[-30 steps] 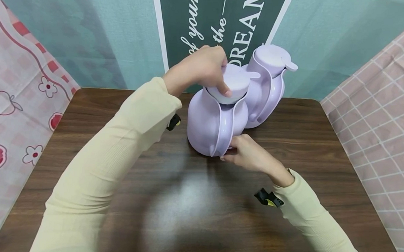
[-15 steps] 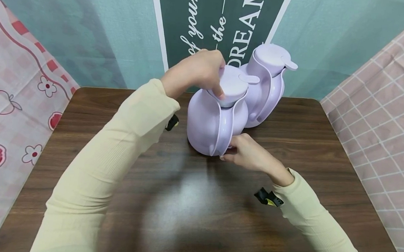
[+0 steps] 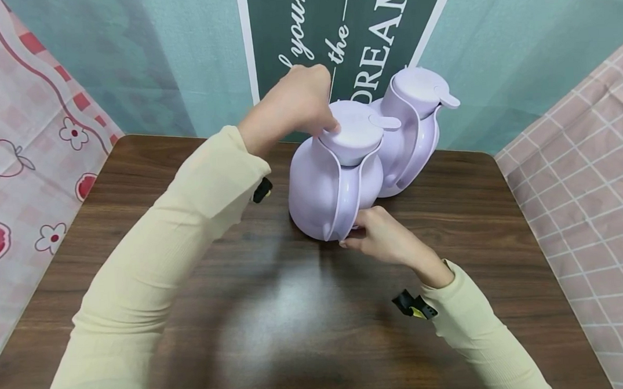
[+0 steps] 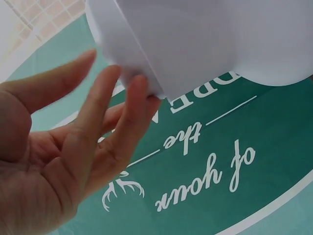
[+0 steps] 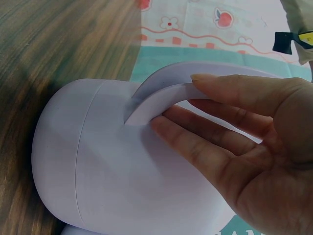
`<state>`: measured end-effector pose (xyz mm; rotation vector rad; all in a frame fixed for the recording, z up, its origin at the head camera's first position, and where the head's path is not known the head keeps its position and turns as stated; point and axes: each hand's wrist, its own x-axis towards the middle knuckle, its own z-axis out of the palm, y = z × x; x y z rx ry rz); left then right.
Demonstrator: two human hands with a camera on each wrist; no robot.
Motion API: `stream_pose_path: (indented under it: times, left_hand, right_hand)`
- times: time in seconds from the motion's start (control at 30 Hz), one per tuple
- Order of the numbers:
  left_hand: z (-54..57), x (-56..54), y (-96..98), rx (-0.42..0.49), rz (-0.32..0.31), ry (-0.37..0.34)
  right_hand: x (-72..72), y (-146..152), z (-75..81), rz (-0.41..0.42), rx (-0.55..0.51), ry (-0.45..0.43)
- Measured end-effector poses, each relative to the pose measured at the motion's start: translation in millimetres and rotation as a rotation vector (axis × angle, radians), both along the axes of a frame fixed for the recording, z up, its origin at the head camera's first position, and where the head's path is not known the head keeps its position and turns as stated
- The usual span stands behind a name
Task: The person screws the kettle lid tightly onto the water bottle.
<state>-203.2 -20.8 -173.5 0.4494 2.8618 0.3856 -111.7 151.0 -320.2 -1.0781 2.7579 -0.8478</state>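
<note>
A lilac thermos jug (image 3: 312, 200) stands upright in the head view, its handle (image 3: 347, 207) facing the person. My right hand (image 3: 383, 238) holds the lower end of that handle; the right wrist view shows the thumb and fingers pinching the handle (image 5: 164, 100) near where it joins the body. At the left edge of the round lid (image 3: 355, 129) is my left hand (image 3: 299, 102). Its thumb stands apart from the lid (image 4: 129, 49) in the left wrist view, while the bent fingers lie at the lid's far side, seemingly touching it.
Behind and to the right, a second lilac thermos jug (image 3: 395, 150) stands close to the first. Both are near the back edge of the brown wooden table (image 3: 275, 324). A teal cloth (image 3: 211, 59) with lettering hangs behind.
The left hand has loosened from the lid and drawn back to the left. The lid has turned slightly, its tab now a little nearer the person. The right hand stays on the handle.
</note>
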Motion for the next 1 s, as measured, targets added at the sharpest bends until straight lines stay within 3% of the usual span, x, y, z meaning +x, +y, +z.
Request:
stream_pose_path:
  times: [0.5,0.73,1.0]
  left_hand:
    - [-2.7,1.5,4.1,0.087,0.045,0.075]
    - [-6.2,1.1,4.3,0.151,0.044,0.065]
    - [-4.1,1.2,1.5,0.111,0.058,0.094]
  right_hand:
    - [0.4,0.1,0.6,-0.002,-0.003,-0.011]
    - [0.5,0.1,0.3,0.001,-0.009,-0.011]
    - [0.0,0.3,0.2,0.011,-0.016,-0.007]
